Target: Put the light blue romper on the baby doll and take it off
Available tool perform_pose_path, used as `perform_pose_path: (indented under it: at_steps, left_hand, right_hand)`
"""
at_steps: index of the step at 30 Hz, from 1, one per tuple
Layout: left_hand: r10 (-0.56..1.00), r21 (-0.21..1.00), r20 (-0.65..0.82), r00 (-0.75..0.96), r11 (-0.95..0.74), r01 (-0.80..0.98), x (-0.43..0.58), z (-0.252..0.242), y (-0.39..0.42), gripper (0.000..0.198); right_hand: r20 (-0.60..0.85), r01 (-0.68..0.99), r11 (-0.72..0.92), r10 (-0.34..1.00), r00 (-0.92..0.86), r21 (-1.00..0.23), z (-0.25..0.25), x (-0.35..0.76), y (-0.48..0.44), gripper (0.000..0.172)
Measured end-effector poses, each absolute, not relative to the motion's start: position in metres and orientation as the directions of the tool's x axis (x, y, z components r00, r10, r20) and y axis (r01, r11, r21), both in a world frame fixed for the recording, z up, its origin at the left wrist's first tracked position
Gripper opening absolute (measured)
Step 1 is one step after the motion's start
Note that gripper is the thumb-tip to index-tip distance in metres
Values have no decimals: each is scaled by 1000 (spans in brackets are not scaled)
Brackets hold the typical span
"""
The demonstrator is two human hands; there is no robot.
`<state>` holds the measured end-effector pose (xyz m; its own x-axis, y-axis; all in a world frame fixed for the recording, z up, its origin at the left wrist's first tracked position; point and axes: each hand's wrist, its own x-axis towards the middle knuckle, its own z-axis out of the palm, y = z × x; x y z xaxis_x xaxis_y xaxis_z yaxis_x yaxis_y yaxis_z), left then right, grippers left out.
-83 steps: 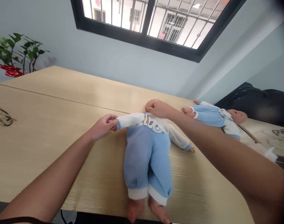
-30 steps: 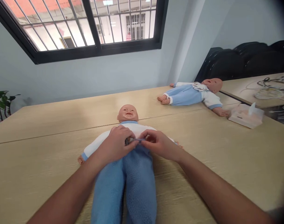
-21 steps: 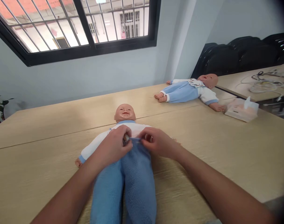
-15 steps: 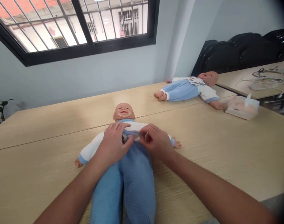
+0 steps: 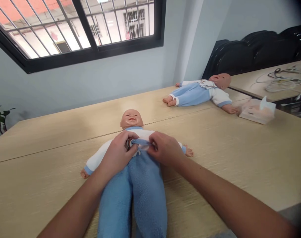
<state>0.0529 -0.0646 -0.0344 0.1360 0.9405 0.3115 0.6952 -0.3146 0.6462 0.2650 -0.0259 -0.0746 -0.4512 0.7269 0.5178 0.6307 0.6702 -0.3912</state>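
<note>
A baby doll lies on its back in front of me, head toward the window, arms spread to the sides. It wears blue trousers and a white top with blue trim at neck and cuffs. My left hand pinches the blue hem band of the top on the doll's belly. At the other end of that band, my right hand grips it with thumb and fingers. The band is drawn between both hands, slightly lifted. Part of a printed pattern shows just under it.
A second doll in similar clothes lies farther back on the wooden table. Beside its hand is a tissue box. Tangled white cables lie on another table at the right, with stacked black chairs behind. A plant stands at left.
Both hands have pulled the hem band tighter and lifted it slightly. A bit of the print beneath it now shows. My left fingers have closed more around the band.
</note>
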Motion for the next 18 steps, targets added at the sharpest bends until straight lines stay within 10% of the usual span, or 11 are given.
perform_pose_path:
  at_steps: [9, 18]
  left_hand:
    - [882, 565, 404, 242, -448, 693, 48, -33, -61, 15]
    - [873, 456, 362, 327, -472, 755, 46, -38, -57, 17]
  right_hand:
    - [316, 97, 474, 713, -626, -875, -60, 270, -26, 24]
    - [614, 575, 655, 728, -306, -491, -75, 264, -31, 16]
